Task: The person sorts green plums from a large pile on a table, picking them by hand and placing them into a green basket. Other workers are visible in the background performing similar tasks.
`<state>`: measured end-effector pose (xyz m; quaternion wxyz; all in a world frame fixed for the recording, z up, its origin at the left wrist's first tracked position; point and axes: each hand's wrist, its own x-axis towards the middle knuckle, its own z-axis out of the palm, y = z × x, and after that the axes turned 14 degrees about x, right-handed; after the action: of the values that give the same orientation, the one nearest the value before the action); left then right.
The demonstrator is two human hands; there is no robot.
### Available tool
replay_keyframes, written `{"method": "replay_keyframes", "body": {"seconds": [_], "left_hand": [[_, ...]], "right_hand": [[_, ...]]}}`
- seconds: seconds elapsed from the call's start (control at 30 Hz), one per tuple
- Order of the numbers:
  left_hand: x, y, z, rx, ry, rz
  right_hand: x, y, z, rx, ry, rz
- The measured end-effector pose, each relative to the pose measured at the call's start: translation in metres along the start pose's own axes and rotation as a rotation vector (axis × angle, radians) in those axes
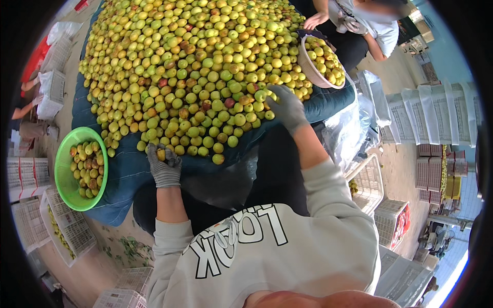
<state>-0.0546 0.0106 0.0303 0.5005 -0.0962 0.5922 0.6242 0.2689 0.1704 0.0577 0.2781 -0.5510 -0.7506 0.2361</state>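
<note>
A large heap of yellow-green jujubes (185, 77), some with brown or red patches, covers the dark blue quilted cloth (127, 165) before me. My left hand (165, 165), in a grey striped knit glove, is curled around a yellow-brown jujube (160, 154) at the heap's near edge. Farther right, my right hand (288, 107), in a grey glove, reaches into the heap. Its fingertips touch a green jujube (260, 96); whether they grip it is hidden by the fingers.
A green plastic basket (61, 173) of browner jujubes stands at the left edge. At the far right, a pale basket (308, 71) of jujubes rests near another person's hand (316, 20). Plastic crates (83, 231) stand on the floor at left, and an open crate (368, 184) at right.
</note>
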Motion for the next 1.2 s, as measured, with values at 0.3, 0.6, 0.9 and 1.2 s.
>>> {"method": "replay_keyframes", "body": {"seconds": [0.3,0.6,0.9,1.2], "left_hand": [[0.018,-0.009,-0.015,0.008,-0.192,-0.036],[0.020,-0.019,-0.005,-0.249,-0.192,-0.097],[0.013,-0.024,-0.012,-0.311,-0.496,-0.228],[0.006,-0.015,-0.014,-0.335,-0.465,-0.235]], "right_hand": [[0.102,-0.036,0.041,-0.516,-0.636,0.194],[0.013,-0.080,0.092,0.453,-0.463,0.107],[-0.017,-0.176,0.146,0.036,-0.560,-0.485],[0.120,-0.143,0.189,-0.488,-0.560,-0.223]]}}
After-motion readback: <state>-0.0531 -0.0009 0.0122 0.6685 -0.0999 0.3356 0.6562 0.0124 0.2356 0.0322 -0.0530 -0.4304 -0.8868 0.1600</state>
